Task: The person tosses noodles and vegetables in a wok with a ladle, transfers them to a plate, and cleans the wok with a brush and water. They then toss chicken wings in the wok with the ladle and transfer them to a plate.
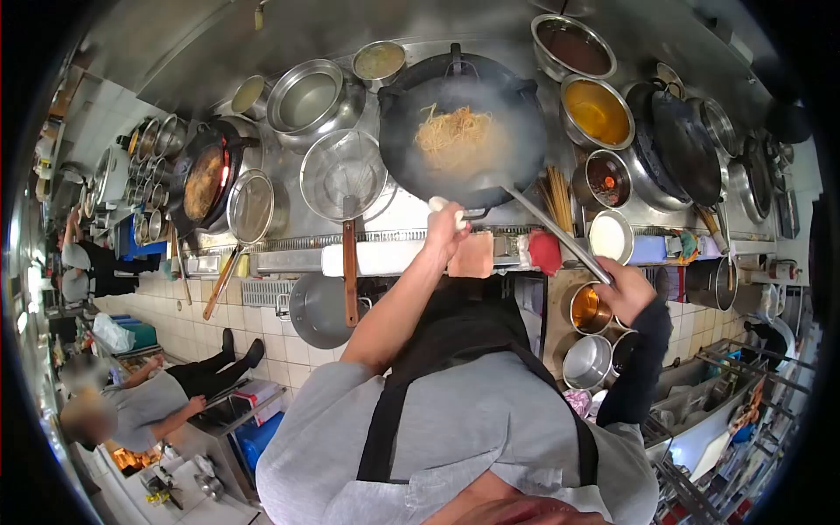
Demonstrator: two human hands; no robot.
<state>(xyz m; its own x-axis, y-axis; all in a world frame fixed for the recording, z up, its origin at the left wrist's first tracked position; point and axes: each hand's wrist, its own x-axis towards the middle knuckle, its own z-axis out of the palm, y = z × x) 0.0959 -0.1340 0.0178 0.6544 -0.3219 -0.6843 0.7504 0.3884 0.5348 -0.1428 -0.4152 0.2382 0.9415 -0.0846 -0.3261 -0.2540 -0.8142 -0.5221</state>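
Observation:
Noodles [455, 131] lie in a large black wok [407, 162] on the range, with steam rising over them. My left hand [444, 229] is closed at the wok's near edge around a folded white cloth [448, 210]. Whether the fingers also grip the wok's rim or handle is hidden. My right hand [626, 290] is wrapped round the end of a long-handled metal ladle [560, 229]. The ladle's head rests low in the wok near the noodles, blurred by steam.
A wire strainer [344, 175] lies left of the wok, beside a steel pot [306, 101]. Bowls of orange liquid [598, 111] and red sauce [606, 178] stand to the right, near a bamboo brush [556, 197]. A co-worker [157, 398] is at far left.

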